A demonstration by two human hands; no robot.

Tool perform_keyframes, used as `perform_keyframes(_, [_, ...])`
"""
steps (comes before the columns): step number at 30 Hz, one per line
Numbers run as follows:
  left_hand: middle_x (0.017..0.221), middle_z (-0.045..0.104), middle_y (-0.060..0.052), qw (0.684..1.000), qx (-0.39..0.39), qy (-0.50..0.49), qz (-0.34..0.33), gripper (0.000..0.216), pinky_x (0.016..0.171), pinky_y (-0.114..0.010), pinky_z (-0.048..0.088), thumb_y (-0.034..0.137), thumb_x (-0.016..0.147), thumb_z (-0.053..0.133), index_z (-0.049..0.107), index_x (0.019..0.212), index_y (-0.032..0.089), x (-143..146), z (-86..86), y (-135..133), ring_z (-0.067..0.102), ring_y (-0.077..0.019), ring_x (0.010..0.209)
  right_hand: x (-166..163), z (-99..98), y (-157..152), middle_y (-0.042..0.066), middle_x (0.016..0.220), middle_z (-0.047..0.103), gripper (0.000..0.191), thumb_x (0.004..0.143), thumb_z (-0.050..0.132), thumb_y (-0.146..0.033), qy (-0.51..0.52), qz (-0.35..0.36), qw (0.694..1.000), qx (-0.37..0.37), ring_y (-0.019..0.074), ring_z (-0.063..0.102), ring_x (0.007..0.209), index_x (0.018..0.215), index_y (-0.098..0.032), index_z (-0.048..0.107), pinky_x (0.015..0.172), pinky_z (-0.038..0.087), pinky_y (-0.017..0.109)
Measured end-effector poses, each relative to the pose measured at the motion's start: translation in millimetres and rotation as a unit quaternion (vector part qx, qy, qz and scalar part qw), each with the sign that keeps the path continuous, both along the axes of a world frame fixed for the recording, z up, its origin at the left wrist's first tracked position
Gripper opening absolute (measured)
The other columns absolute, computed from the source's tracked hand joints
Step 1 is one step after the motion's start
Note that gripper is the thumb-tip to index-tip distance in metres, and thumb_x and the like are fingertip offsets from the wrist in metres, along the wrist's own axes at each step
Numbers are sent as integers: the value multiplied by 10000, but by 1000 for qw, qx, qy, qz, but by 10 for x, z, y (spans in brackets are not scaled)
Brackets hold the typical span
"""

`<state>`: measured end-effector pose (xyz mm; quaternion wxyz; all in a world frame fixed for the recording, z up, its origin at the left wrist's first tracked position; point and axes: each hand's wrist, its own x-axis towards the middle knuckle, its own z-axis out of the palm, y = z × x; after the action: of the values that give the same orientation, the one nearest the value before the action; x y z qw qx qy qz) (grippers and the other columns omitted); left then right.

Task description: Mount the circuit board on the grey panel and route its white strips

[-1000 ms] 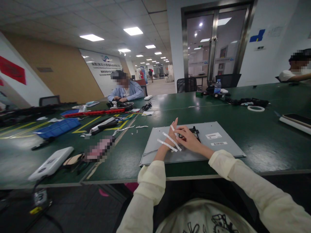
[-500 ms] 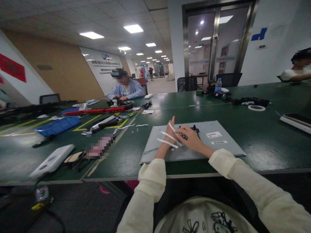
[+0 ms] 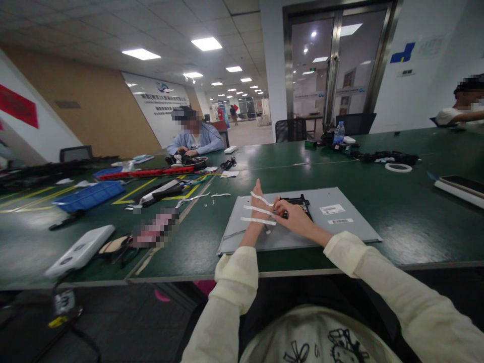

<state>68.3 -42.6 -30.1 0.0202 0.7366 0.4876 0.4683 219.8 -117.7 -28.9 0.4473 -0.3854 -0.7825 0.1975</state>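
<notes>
My left hand (image 3: 258,206) is held over the left part of a grey flat metal panel (image 3: 351,234), one finger stretched forward and the others mostly hidden. Three white tape strips (image 3: 257,221) lie across its back, their right ends sticking out past the hand. Close beside those ends, my right hand (image 3: 290,216) is closed in a pinch; what lies between the fingertips is too small to make out. A black bracket with a circuit board (image 3: 304,204) sits on the panel, partly covered by my right hand. A thin cable end (image 3: 268,231) shows under the strips.
Loose tape scraps (image 3: 221,195) lie left of the panel. A white device (image 3: 81,250), a blue tray (image 3: 91,195) and a red power strip (image 3: 151,172) are further left. At right are a tape roll (image 3: 398,168) and a bottle (image 3: 339,133). A person in blue (image 3: 202,138) sits opposite.
My left hand has turned and shifted left, so the strips now lie more level. My right hand has moved slightly left and down, its fingers more closed, exposing more of the black bracket.
</notes>
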Motion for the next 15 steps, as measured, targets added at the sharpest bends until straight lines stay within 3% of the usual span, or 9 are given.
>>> perform_keyframes(6, [1250,563,-119,1000,20,1,-11,738,1078,-434,360,448,778,638,329,1406,215,-16,-48,21,453,-261,1277,9,-33,40,-14,727,659,204,798,600,-291,79,46,994,-53,123,580,625,976,-192,578,656,430,243])
perform_keyframes(11, [1310,499,-190,999,4,13,31,884,1037,-474,381,437,743,659,232,1452,126,-31,-85,70,459,-319,1256,99,71,109,-23,700,620,244,767,640,-340,200,85,972,-89,124,564,640,948,-192,570,622,417,235])
perform_keyframes(15, [1298,498,-213,998,-1,15,63,933,1017,-492,391,467,731,670,211,1461,111,-52,-143,123,466,-334,1249,355,201,225,-27,698,610,257,774,643,-364,294,31,953,-71,120,570,674,948,-198,552,644,412,231])
